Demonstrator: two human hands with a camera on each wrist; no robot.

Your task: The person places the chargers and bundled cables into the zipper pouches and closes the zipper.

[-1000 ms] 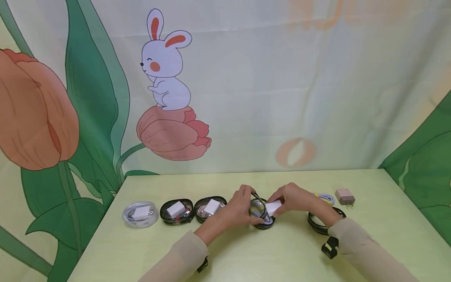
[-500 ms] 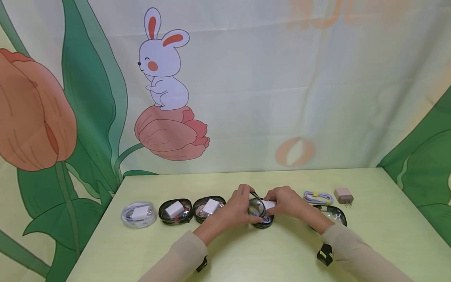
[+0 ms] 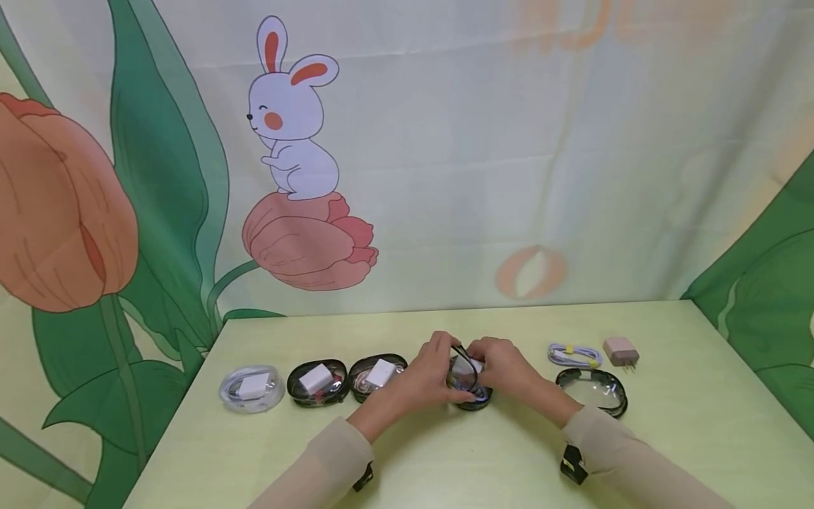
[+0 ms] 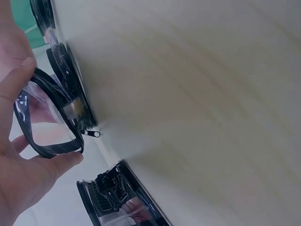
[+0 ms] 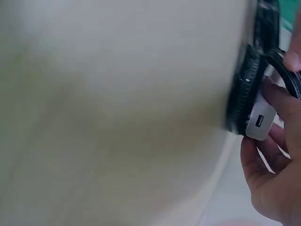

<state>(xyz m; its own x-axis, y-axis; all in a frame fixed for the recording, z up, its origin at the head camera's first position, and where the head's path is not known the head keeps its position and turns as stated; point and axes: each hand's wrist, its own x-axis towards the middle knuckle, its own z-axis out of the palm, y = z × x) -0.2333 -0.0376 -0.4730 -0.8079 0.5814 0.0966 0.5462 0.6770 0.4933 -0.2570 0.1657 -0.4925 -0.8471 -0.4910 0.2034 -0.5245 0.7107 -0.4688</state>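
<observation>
In the head view my left hand [image 3: 432, 371] pinches the lifted lid of a small see-through zip case [image 3: 475, 406] with black trim. The left wrist view shows the lid [image 4: 44, 151] bent up between thumb and fingers, above the zip pull [image 4: 94, 134]. My right hand [image 3: 509, 369] is at the case's right side, gripping a white USB charger [image 5: 261, 121] between thumb and fingers. The charger is at the opening, partly behind the lid from the head camera, its USB port facing the right wrist camera. Inside the case lies a pale coiled cable, mostly hidden.
To the left stand two black-trimmed cases [image 3: 292, 387] [image 3: 356, 367] and a see-through pouch [image 3: 232, 403], each with a white charger. On the right are another black-trimmed case [image 3: 623, 403], a tied cable [image 3: 574, 355] and a pink charger [image 3: 620, 351]. A printed curtain [image 3: 432, 177] hangs behind.
My right hand has moved left with the white charger, bringing it from beside the case to behind the lifted lid. The left hand keeps holding the lid in nearly the same place.
</observation>
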